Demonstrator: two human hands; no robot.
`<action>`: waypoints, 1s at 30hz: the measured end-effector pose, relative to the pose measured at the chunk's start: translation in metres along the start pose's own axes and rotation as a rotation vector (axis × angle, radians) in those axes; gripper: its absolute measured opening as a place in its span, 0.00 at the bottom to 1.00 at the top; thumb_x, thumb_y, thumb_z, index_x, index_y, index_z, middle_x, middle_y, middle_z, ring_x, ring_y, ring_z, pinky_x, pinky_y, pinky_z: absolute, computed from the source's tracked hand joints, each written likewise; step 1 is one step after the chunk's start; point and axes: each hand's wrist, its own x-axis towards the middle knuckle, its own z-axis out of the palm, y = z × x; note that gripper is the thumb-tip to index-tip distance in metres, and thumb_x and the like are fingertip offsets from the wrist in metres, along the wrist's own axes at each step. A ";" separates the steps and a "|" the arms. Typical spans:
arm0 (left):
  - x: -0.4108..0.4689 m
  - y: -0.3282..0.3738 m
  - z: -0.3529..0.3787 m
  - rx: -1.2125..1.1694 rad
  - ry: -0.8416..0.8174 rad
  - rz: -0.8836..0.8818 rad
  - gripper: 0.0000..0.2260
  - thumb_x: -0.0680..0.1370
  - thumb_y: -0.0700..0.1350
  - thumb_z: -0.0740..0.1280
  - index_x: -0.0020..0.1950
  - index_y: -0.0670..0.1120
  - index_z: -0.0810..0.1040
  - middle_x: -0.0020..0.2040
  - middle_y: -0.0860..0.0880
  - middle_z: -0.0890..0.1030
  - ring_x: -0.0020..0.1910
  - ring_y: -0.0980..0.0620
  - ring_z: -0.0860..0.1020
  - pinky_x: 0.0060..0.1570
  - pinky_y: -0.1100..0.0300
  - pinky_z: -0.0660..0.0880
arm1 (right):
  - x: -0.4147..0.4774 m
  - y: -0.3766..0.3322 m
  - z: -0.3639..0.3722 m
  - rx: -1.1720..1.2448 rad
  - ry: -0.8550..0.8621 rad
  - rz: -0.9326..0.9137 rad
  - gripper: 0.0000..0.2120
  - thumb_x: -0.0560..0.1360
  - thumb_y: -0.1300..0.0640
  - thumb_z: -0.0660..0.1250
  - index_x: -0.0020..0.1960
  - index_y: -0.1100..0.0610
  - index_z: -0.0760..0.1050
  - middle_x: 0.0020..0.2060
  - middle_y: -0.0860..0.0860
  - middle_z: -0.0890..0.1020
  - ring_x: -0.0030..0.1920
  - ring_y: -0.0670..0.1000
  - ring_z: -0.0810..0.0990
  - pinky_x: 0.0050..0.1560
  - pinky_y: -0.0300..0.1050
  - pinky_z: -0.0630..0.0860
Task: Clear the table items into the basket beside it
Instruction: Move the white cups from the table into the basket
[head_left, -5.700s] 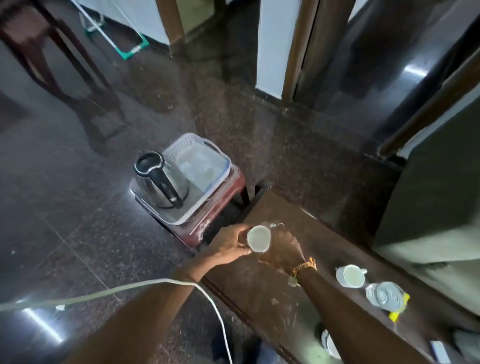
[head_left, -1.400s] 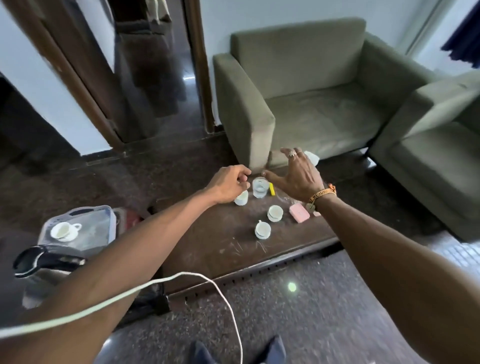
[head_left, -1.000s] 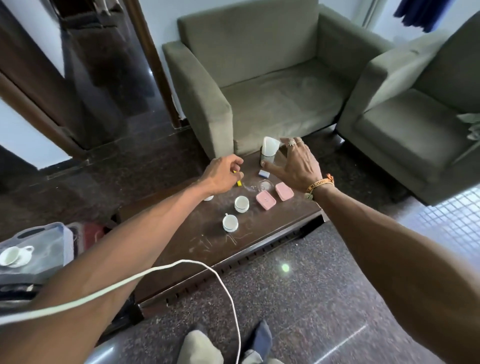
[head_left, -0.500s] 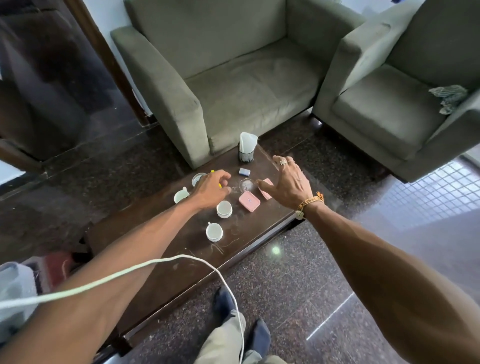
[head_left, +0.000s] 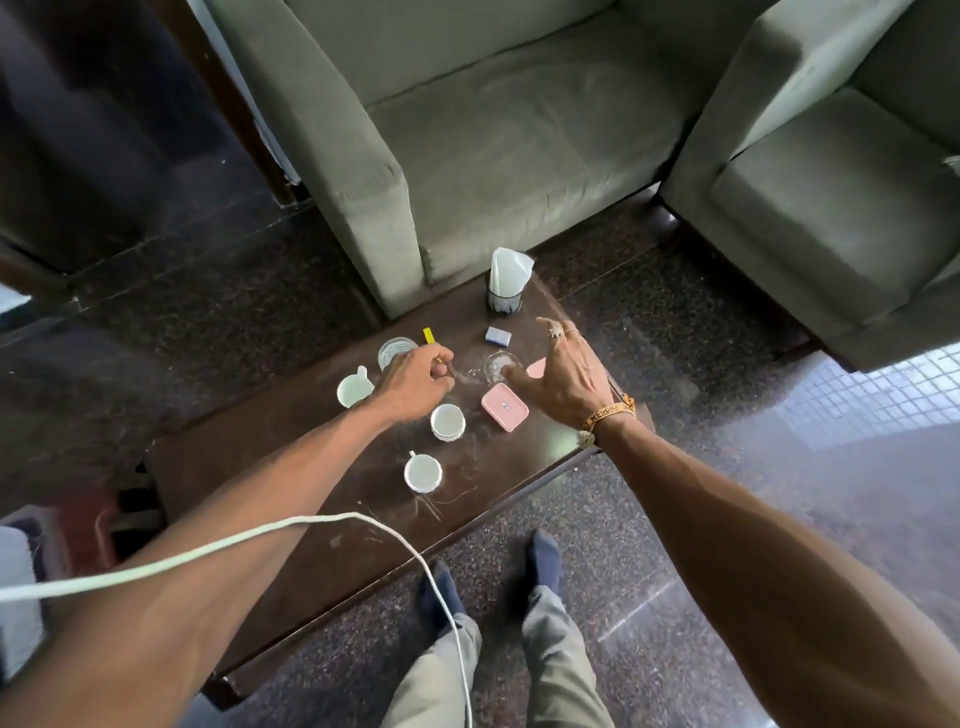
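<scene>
We look down on a dark wooden bench (head_left: 291, 467) in front of two grey armchairs. Our left hand (head_left: 415, 382) hovers loosely curled, grasping nothing we can make out, beside a clear glass lid (head_left: 397, 352). Our right hand (head_left: 563, 376) is spread wide, its grip released, above a pink case (head_left: 504, 407). Three white cups (head_left: 448, 421) stand near our hands. A napkin holder (head_left: 505, 288) stands at the far edge.

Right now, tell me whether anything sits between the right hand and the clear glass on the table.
Nothing visible does. The right hand hovers open beside the clear glass, thumb nearly at its rim. The pink box lies just nearer, under the hand, not in the path.
</scene>
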 end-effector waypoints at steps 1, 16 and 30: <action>0.005 -0.002 0.004 -0.012 -0.003 -0.015 0.17 0.75 0.45 0.70 0.63 0.49 0.77 0.54 0.50 0.82 0.52 0.48 0.80 0.56 0.53 0.76 | 0.007 0.005 0.006 0.003 -0.021 -0.005 0.40 0.72 0.39 0.71 0.76 0.58 0.63 0.68 0.58 0.72 0.64 0.60 0.75 0.61 0.55 0.76; 0.074 -0.092 0.115 -0.150 -0.062 -0.287 0.25 0.74 0.39 0.71 0.69 0.48 0.70 0.63 0.45 0.75 0.60 0.45 0.76 0.60 0.49 0.74 | 0.084 0.055 0.143 -0.054 -0.420 -0.075 0.42 0.70 0.42 0.75 0.75 0.58 0.63 0.68 0.58 0.72 0.67 0.61 0.72 0.67 0.53 0.70; 0.095 -0.126 0.140 0.274 -0.237 -0.311 0.38 0.64 0.46 0.80 0.71 0.52 0.68 0.65 0.48 0.74 0.65 0.44 0.73 0.60 0.53 0.70 | 0.116 0.058 0.236 -0.278 -0.638 -0.282 0.38 0.65 0.52 0.79 0.71 0.58 0.69 0.64 0.55 0.73 0.65 0.58 0.70 0.61 0.52 0.75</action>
